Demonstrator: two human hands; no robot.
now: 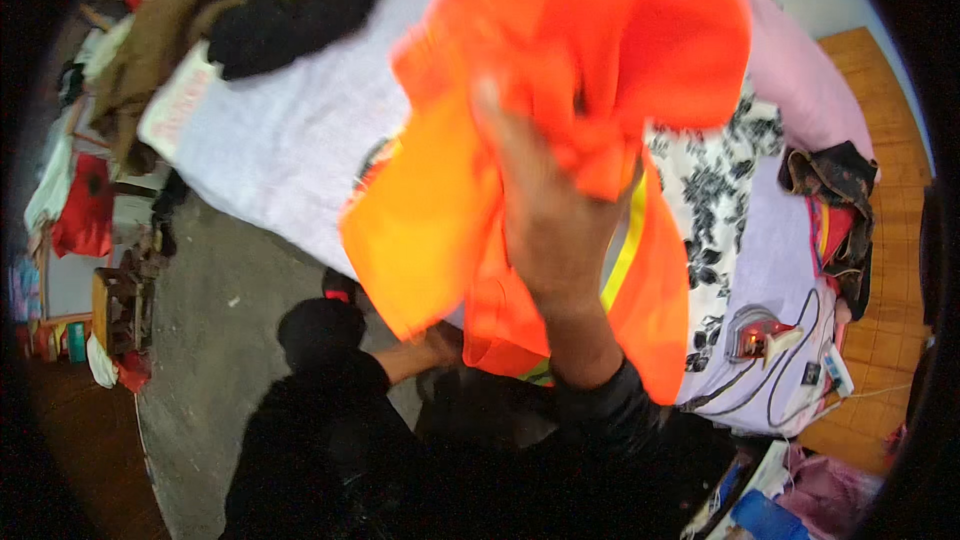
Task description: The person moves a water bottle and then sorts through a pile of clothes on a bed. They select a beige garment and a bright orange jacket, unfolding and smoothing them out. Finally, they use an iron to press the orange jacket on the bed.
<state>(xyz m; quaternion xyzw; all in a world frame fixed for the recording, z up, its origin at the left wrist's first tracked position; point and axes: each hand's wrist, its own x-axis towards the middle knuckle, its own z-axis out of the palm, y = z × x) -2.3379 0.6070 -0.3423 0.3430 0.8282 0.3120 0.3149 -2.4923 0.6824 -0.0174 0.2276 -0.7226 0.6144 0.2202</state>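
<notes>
A pale purple sheet (280,140) lies before you. The bright orange cloth (640,40) is bunched up over it. A flowery cloth (718,190) lies to the right. Your right hand (555,220) grips the orange cloth. Your left hand (438,345) is near its bottom; I can't tell if it's closed.

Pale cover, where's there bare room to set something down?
Broadest: the pale cover between the black cloth and orange garment. Narrower: the lavender strip between the floral cloth and dark patterned cloth. Crowded: around the red corded appliance.
</notes>
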